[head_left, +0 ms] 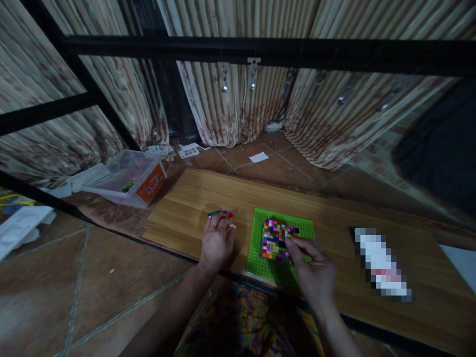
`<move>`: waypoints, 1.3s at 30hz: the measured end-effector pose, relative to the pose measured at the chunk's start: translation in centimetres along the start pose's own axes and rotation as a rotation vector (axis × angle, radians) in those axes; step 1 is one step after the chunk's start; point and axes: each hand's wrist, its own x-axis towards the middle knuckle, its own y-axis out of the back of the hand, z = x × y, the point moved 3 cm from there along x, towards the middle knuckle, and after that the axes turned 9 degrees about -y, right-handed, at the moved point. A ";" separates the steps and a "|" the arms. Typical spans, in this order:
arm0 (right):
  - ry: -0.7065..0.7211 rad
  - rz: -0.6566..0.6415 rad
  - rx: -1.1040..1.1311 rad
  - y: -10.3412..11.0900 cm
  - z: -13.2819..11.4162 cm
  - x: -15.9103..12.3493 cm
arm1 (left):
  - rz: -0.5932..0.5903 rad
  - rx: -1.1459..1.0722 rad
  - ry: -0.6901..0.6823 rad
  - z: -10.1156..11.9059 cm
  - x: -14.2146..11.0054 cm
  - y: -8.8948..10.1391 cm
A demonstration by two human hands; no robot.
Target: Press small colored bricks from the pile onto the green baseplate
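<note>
A block of many-coloured toy building bricks (273,243) stands on a green studded baseplate (256,263) upon the wooden board. My right hand (314,267) is over its right side, thumb and forefinger pinched together at the bricks. Whatever lies between those fingertips is too small to make out. To the left of the baseplate, my left hand (217,243) rests on the board with its fingers apart. Just beyond its fingertips lies a short row of coloured bricks (225,214). A small white piece (232,226) shows beside that hand.
A clear plastic bin (122,181) with an orange label and a few pieces inside stands left of the wooden board (174,213). A blurred-out object (383,265) lies on the board's right part. Black metal bars (238,49) cross in front of striped curtains. Papers lie on the tiled floor.
</note>
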 end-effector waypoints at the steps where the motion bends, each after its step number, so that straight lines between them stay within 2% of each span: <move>1: 0.015 -0.014 0.004 -0.1 -0.2 -0.1 | -0.007 -0.091 0.001 0.5 0.0 0.0; 6: 0.057 -0.171 0.009 -1.4 -1.5 -0.9 | -0.111 -0.523 0.086 4.0 -0.2 -0.5; 11: -0.104 -0.273 0.120 -2.7 -1.3 -2.1 | -0.138 -0.720 0.096 6.7 -1.4 -1.2; 16: -0.245 -0.305 0.254 -2.6 -1.0 -2.4 | -0.140 -0.815 0.188 6.7 -2.1 -2.1; 21: -0.285 -0.353 0.276 -2.2 -0.8 -2.0 | -0.134 -1.061 0.327 6.4 -1.9 -2.8; 25: -0.312 -0.373 0.277 -2.1 -0.5 -1.9 | -0.156 -1.138 0.357 6.5 -1.8 -2.8; 29: -0.269 -0.351 0.259 -1.8 -0.8 -1.7 | -0.173 -1.128 0.327 6.8 -1.5 -2.8; 32: -0.190 -0.285 0.211 -1.0 -1.0 -0.7 | -0.178 -1.125 0.316 6.9 -1.0 -2.8; 36: -0.021 -0.152 0.040 0.3 -0.6 2.4 | -0.153 -1.092 0.339 6.3 -0.6 -3.0; 39: 0.089 -0.147 -0.096 0.4 0.0 4.9 | -0.125 -1.061 0.364 5.3 -0.7 -3.5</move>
